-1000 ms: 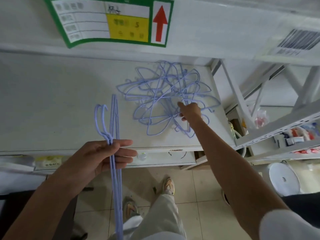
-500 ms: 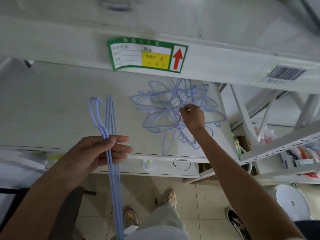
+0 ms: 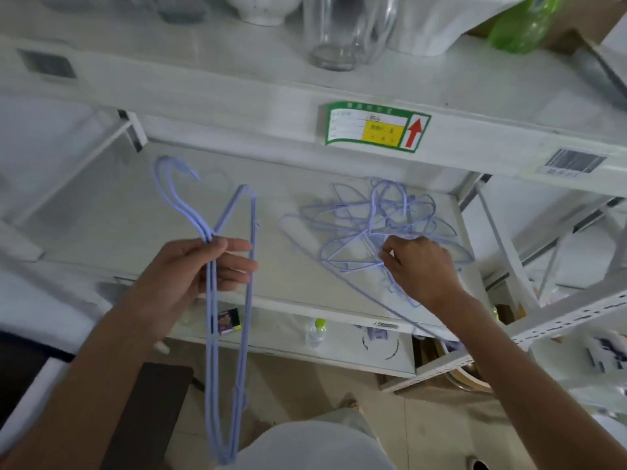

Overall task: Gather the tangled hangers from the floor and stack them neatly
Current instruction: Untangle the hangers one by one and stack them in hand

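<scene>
- On the white shelf (image 3: 101, 212), right of its middle and below the green label (image 3: 375, 127), lies the tangled pile of hangers (image 3: 373, 222): pale purple wire, loops and hooks crossed over one another, with no single long axis to the heap.
- Left of that pile, held up over the shelf's front edge, is the sorted bunch of hangers (image 3: 249, 300). Its hooks sit together pointing away from the person and its long frames hang down toward the floor, so its axis runs roughly straight toward the camera.
- Nearest the pile is the right hand (image 3: 420, 266), resting on the pile's near side. Its fingertips are pinched on a wire at the tangle's centre; the rest of the heap spreads away from the fingers, up and to both sides.
- Well left of the pile, the left hand (image 3: 193, 273) is closed around the necks of the sorted bunch, thumb on top, other fingers loosely extended.
- Judging by this, the next pull should draw one hanger toward the person, then left to the bunch; snagging neighbouring loops looks likely.
</scene>
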